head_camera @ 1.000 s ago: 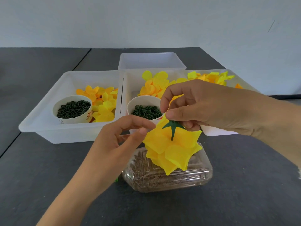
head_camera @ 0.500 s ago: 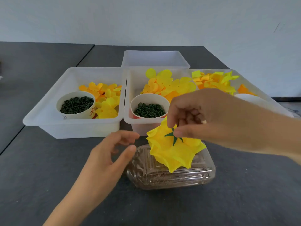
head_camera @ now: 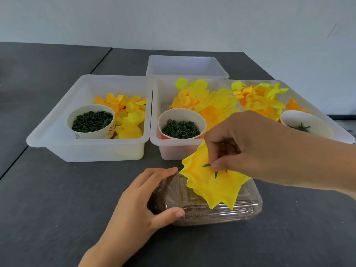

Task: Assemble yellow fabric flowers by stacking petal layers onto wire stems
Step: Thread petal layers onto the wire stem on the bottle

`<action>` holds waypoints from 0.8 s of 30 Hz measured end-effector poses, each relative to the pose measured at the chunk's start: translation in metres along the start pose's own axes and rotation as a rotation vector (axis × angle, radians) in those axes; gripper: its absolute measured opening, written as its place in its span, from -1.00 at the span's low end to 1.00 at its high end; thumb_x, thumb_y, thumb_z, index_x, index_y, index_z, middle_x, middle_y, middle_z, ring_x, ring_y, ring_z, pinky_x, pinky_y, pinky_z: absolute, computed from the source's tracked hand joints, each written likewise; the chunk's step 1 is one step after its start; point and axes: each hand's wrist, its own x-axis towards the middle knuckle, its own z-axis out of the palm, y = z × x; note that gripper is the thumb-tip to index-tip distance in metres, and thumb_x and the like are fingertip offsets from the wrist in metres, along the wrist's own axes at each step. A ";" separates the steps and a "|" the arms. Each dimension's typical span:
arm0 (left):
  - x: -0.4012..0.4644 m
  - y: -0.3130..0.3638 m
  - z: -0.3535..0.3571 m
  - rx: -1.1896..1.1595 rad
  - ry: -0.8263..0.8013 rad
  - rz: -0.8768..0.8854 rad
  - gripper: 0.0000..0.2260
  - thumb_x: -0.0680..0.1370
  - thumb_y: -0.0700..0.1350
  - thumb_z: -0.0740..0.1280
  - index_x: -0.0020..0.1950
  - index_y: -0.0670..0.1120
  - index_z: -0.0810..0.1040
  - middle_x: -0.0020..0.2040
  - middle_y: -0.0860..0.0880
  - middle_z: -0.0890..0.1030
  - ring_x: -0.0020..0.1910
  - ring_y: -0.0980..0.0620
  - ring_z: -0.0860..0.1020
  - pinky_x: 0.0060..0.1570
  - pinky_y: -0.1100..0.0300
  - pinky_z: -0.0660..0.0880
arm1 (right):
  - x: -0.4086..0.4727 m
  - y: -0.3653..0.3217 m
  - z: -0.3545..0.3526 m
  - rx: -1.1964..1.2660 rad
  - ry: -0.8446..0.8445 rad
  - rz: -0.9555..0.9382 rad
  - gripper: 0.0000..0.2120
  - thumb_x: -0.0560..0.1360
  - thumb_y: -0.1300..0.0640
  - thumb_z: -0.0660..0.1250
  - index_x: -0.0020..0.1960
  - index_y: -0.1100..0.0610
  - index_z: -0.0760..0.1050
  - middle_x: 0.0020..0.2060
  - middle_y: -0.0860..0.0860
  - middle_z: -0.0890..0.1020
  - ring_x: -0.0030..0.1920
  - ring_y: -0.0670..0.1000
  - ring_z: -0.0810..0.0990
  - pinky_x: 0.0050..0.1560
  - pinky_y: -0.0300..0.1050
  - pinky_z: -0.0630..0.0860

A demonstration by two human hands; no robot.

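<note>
My right hand (head_camera: pixel 256 145) pinches the green calyx at the back of a yellow fabric flower (head_camera: pixel 213 185), holding it face-down over a clear plastic box (head_camera: pixel 248 207) of brown wire stems. The stem itself is hidden under the petals. My left hand (head_camera: pixel 142 201) grips the left end of that box, thumb on its front edge and fingers on its far side. Loose yellow and orange petal layers fill three white trays: left (head_camera: pixel 123 112), middle (head_camera: pixel 204 99) and right (head_camera: pixel 258 97).
A cup of dark green pieces (head_camera: pixel 91 121) stands in the left tray (head_camera: pixel 57 120). A cup of green rings (head_camera: pixel 180 128) stands in the middle tray, and a cup with green calyxes (head_camera: pixel 306 126) in the right one. An empty tray (head_camera: pixel 186 66) sits behind. The dark table (head_camera: pixel 48 199) lies below.
My left hand dropped from beside the flower and took hold of the clear box's left end. My right hand lowered the flower closer to the box.
</note>
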 end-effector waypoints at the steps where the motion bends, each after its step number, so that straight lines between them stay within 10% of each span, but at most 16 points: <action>1: 0.000 -0.001 0.000 -0.005 0.004 0.003 -0.40 0.38 0.48 0.29 0.38 0.34 0.32 0.27 0.34 0.42 0.27 0.27 0.44 0.16 0.16 0.51 | 0.002 -0.001 -0.001 -0.027 -0.014 0.003 -0.81 0.38 0.14 0.50 -0.35 0.02 0.56 -0.46 -0.18 0.56 -0.40 -0.20 0.52 -0.37 -0.40 0.39; 24: 0.000 -0.007 0.004 -0.024 0.042 0.030 -0.40 0.36 0.47 0.31 0.36 0.36 0.34 0.24 0.35 0.43 0.26 0.27 0.45 0.14 0.23 0.48 | -0.009 0.004 0.008 0.017 0.063 -0.003 -0.82 0.42 0.11 0.45 -0.32 0.05 0.52 -0.42 -0.04 0.58 -0.28 -0.04 0.52 -0.28 -0.25 0.39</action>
